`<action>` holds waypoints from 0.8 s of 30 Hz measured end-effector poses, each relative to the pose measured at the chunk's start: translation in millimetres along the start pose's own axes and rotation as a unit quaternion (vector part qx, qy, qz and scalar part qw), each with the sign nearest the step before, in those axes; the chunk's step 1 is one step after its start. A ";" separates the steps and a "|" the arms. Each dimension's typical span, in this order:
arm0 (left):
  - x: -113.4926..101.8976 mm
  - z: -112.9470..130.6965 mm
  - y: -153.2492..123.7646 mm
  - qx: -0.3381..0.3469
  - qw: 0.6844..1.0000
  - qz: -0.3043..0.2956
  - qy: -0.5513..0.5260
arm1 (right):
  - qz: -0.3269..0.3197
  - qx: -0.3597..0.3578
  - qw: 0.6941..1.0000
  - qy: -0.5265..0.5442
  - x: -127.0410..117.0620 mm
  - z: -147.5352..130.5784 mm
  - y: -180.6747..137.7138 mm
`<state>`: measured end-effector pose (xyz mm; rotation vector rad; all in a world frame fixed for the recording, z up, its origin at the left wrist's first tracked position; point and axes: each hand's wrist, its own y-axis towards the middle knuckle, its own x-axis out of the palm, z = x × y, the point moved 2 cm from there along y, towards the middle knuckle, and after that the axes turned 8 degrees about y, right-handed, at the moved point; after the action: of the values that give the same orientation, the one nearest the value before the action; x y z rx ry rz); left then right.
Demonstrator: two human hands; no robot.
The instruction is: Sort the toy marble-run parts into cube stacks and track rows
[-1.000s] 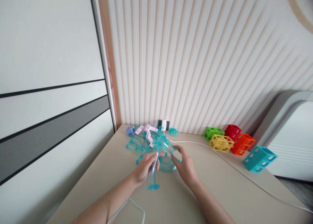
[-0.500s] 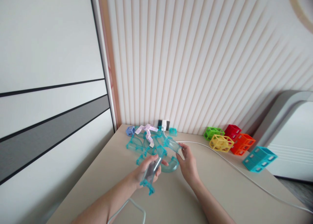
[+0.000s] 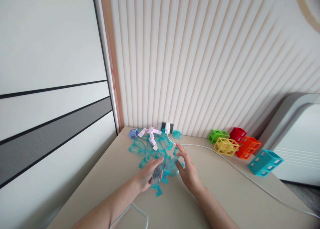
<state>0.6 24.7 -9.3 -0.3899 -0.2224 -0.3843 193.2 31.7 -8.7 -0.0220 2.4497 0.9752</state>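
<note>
A clear teal straight track piece (image 3: 157, 177) sits in the left hand (image 3: 148, 175), whose grip closes around it above the tabletop (image 3: 225, 195). The right hand (image 3: 188, 170) pinches a curved teal piece (image 3: 171, 167) beside it. Behind lie loose teal pieces (image 3: 145, 147), a white cable (image 3: 240, 172) and coloured cubes (image 3: 235, 144) near the wall.

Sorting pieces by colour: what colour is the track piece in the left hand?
Clear teal track piece, head view.
</note>
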 end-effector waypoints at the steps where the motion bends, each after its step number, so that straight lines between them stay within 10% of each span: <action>1: -0.7 -0.5 0.5 -0.008 1.000 0.005 0.007 | -0.017 -0.021 1.000 -0.009 0.3 -0.9 0.1; 24: -1.1 -7.7 4.4 0.060 0.997 -0.007 0.057 | -0.081 -0.035 0.996 0.017 0.0 -9.7 -2.1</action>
<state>2.4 25.6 -17.9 -0.2481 -0.1357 -0.4043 189.3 23.9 -4.0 -0.2595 2.3998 0.9955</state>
